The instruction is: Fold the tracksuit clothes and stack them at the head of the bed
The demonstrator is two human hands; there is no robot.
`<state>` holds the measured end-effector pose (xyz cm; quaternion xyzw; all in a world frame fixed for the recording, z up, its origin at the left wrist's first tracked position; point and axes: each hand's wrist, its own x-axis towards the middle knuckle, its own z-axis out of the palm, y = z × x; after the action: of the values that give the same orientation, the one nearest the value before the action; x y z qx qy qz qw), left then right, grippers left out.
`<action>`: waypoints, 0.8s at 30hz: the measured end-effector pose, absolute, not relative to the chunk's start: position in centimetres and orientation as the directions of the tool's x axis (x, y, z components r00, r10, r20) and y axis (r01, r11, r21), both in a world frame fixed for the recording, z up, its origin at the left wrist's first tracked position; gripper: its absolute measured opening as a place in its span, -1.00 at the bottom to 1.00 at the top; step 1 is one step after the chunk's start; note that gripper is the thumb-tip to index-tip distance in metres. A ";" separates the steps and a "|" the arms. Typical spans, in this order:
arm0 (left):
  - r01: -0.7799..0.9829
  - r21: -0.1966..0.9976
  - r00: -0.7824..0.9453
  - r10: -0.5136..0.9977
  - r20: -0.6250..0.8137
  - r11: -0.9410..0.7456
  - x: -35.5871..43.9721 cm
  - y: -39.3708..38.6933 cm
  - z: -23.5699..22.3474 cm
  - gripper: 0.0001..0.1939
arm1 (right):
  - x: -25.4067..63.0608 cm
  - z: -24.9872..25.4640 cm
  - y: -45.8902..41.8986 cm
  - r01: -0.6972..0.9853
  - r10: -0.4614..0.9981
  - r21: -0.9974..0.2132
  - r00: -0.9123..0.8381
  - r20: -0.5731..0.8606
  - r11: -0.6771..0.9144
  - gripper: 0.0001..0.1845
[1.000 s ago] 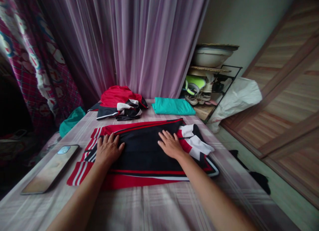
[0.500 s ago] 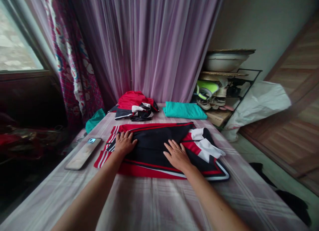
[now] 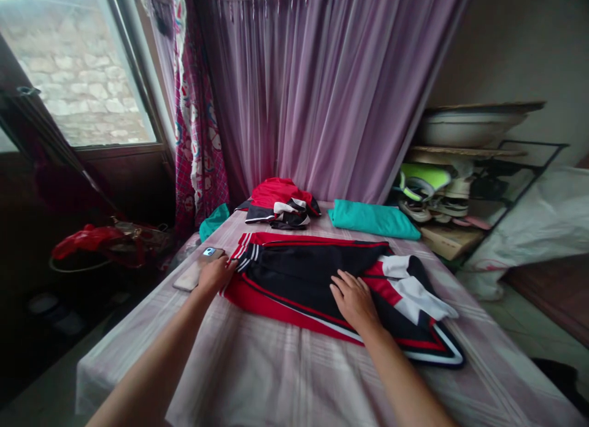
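A black, red and white sports garment lies spread flat on the striped cloth of the bed. My right hand rests flat on its middle, fingers stretched out. My left hand sits at the garment's left striped end with its fingers drawn together on the fabric edge. It partly covers a phone lying beside the garment.
Behind the garment lie a crumpled red and black clothes pile, a folded teal cloth and another teal cloth. A purple curtain hangs at the back. A black rack with shoes and a basin stands at right, a window at left.
My left hand slid left from the garment's black middle to its striped left end, over the phone. My right hand stayed flat. The view lifted and turned left.
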<state>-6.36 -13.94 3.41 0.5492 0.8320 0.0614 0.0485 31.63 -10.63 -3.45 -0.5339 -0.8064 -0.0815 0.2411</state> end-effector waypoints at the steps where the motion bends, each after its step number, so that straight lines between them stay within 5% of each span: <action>1: 0.904 0.151 -0.399 0.916 -0.035 0.399 -6.4 -13.9 3.4 -0.48 | 31.8 -3.7 -10.5 0.891 0.796 -0.125 -0.318 0.515 0.436 -0.63; 10: 0.900 0.105 -0.399 0.897 -0.189 0.422 -6.9 -13.5 4.9 -0.39 | 31.1 -2.2 -9.5 0.809 0.624 -0.110 -0.352 0.697 0.578 -0.68; 18: 0.910 0.146 -0.353 0.911 -0.215 0.387 -8.2 -15.9 4.3 -0.45 | 21.1 5.6 -3.6 0.758 0.754 -0.186 -0.527 0.392 0.626 -0.61; 24: 0.879 0.202 -0.401 0.899 -0.177 0.432 -7.7 -16.6 3.0 -0.54 | 11.5 7.0 3.3 0.736 0.772 -0.233 -0.615 0.162 0.635 -0.57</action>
<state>-7.68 -16.61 3.02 0.5315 0.8361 0.0383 0.1300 11.46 3.35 7.00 -0.4210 -0.8957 0.0716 0.1240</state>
